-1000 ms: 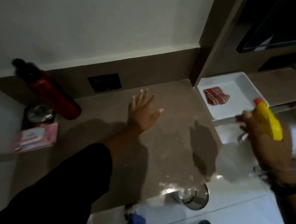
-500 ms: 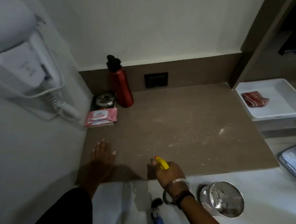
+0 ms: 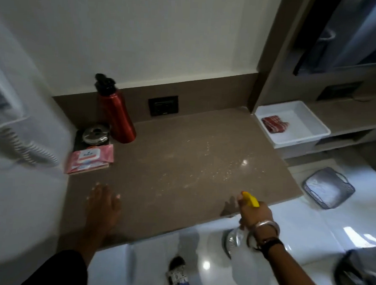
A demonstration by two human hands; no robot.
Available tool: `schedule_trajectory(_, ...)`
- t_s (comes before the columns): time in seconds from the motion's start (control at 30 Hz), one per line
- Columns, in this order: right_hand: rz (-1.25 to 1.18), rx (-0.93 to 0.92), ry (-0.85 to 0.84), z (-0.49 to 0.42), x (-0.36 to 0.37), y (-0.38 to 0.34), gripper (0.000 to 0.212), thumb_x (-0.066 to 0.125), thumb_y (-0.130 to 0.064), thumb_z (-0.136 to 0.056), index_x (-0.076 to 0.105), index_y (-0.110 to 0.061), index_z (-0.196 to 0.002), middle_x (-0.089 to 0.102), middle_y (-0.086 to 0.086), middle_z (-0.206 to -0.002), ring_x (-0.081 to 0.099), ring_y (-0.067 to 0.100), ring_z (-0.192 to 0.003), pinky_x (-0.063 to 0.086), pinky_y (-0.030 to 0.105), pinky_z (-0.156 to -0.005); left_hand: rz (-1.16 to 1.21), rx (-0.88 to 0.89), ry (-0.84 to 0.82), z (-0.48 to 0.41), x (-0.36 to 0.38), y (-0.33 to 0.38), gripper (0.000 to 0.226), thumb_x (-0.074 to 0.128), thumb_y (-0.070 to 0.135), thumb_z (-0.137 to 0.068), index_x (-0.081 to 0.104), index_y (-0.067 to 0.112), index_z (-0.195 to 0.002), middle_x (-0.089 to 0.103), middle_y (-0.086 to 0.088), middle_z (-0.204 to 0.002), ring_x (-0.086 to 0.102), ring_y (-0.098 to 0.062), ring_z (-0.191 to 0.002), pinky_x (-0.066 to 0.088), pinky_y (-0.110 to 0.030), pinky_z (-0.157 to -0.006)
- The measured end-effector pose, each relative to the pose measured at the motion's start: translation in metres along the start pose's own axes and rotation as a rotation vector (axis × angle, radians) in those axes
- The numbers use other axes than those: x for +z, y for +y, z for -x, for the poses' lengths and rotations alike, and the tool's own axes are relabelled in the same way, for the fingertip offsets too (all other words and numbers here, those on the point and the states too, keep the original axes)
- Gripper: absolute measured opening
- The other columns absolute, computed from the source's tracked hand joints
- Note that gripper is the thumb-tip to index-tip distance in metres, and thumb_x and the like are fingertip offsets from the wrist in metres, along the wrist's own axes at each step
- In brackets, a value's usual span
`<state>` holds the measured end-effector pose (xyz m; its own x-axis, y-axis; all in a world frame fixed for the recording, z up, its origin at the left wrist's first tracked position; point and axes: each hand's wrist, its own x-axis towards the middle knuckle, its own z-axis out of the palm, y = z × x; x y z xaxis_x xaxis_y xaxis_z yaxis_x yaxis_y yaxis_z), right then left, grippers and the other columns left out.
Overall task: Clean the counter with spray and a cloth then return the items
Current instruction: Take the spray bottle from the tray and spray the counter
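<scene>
Right hand (image 3: 254, 214) is gripping the spray bottle (image 3: 250, 200), fingers wrapped round its neck, nozzle pointing out over the desk (image 3: 181, 163). Left hand (image 3: 104, 205) is resting flat, fingers spread. Cloth (image 3: 274, 124) is lying in the white tray (image 3: 314, 122), far right, so nearer the right hand.

The brown counter (image 3: 160, 162) is speckled with pale droplets across its middle and right. At its front edge the spray bottle (image 3: 250, 200), yellow-headed with a clear body, points inward. The red striped cloth (image 3: 274, 124) lies folded beyond the counter's right end.
</scene>
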<state>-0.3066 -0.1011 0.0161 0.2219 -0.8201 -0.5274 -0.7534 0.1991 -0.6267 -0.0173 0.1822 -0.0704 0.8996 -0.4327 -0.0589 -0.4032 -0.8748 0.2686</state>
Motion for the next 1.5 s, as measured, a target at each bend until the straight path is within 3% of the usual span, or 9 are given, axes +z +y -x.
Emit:
schedule_trajectory(0.1,-0.010,0.000,0.069,-0.027,-0.038,0.003,0.027,0.065,-0.041,-0.084,0.075,-0.027,-0.105,0.074,0.019,-0.082,0.070,0.037,-0.086,0.055,0.042,-0.088,-0.023,0.024,0.075,-0.010,0.009,0.003,0.063,0.032,0.039,-0.089,0.059,-0.012,-0.114,0.057,-0.041,-0.120,0.054,-0.055,-0.115,0.039,-0.064,-0.101)
schedule_trajectory(0.27,0.164,-0.030,0.031,-0.068,-0.047,-0.040,0.030,0.057,-0.041,-0.090,0.073,-0.023,-0.109,0.074,0.016,-0.085,0.070,0.035,-0.074,0.059,0.038,-0.079,0.006,0.061,0.174,-0.022,0.010,0.036,0.031,0.040,0.030,-0.093,0.055,0.003,-0.090,0.059,-0.027,-0.094,0.055,-0.041,-0.089,0.044,-0.055,-0.083)
schedule_trajectory(0.4,0.145,-0.124,-0.128,-0.092,-0.007,-0.118,0.036,0.060,-0.036,-0.087,0.066,-0.025,-0.121,0.073,0.014,-0.099,0.072,0.037,-0.086,0.059,0.042,-0.084,0.184,0.169,0.106,-0.045,0.010,0.088,0.040,0.042,0.032,-0.090,0.062,0.003,-0.108,0.063,-0.026,-0.116,0.061,-0.039,-0.106,0.049,-0.053,-0.095)
schedule_trajectory(0.6,0.165,-0.161,-0.197,-0.120,0.053,-0.205,0.048,0.064,-0.043,-0.082,0.061,-0.013,-0.119,0.066,0.009,-0.103,0.065,0.030,-0.094,0.054,0.039,-0.083,0.339,0.297,0.014,-0.140,0.004,0.173,0.058,0.031,0.041,-0.096,0.044,0.011,-0.144,0.040,-0.011,-0.155,0.033,-0.025,-0.146,0.023,-0.046,-0.122)
schedule_trajectory(0.77,0.163,-0.151,-0.250,-0.144,0.026,-0.215,0.044,0.056,-0.043,-0.088,0.060,-0.028,-0.129,0.073,0.017,-0.109,0.070,0.030,-0.098,0.053,0.036,-0.092,0.351,0.391,0.017,-0.217,0.010,0.234,0.060,0.024,0.052,-0.098,0.040,0.018,-0.144,0.042,-0.007,-0.154,0.034,-0.021,-0.145,0.028,-0.045,-0.120)
schedule_trajectory(0.87,0.083,-0.143,-0.179,-0.153,-0.015,-0.205,0.035,0.065,-0.038,-0.085,0.070,-0.022,-0.116,0.077,0.011,-0.087,0.071,0.020,-0.078,0.053,0.027,-0.070,0.379,0.446,-0.041,-0.238,0.019,0.278,0.060,0.028,0.052,-0.097,0.046,0.015,-0.141,0.048,-0.011,-0.150,0.041,-0.025,-0.140,0.033,-0.043,-0.117)
schedule_trajectory(1.17,-0.334,-0.369,0.206,-0.225,-0.162,-0.166,0.027,0.065,-0.031,-0.092,0.070,-0.020,-0.116,0.074,0.009,-0.105,0.069,0.027,-0.093,0.055,0.045,-0.089,0.058,0.621,-0.394,-0.236,0.104,0.459,0.069,0.035,0.058,-0.096,0.025,0.019,-0.153,0.016,-0.012,-0.165,0.013,-0.028,-0.152,0.008,-0.046,-0.123)
schedule_trajectory(1.33,-0.267,-0.651,0.365,-0.318,-0.210,-0.167,0.027,0.063,-0.028,-0.094,0.069,-0.002,-0.097,0.059,0.000,-0.065,0.056,0.006,-0.060,0.047,0.025,-0.063,-0.053,0.476,-0.148,-0.208,0.147,0.492,0.068,0.032,0.061,-0.093,0.034,0.023,-0.150,0.024,-0.017,-0.162,0.022,-0.036,-0.149,0.016,-0.054,-0.120)
schedule_trajectory(1.5,-0.161,-0.793,0.449,-0.426,-0.241,-0.165,0.028,0.065,-0.021,-0.093,0.065,0.004,-0.079,0.062,0.017,-0.070,0.057,0.026,-0.062,0.041,0.032,-0.057,-0.142,0.439,-0.063,-0.213,0.162,0.494,0.069,0.025,0.062,-0.093,0.031,0.025,-0.151,0.023,-0.012,-0.163,0.019,-0.033,-0.150,0.016,-0.053,-0.121)
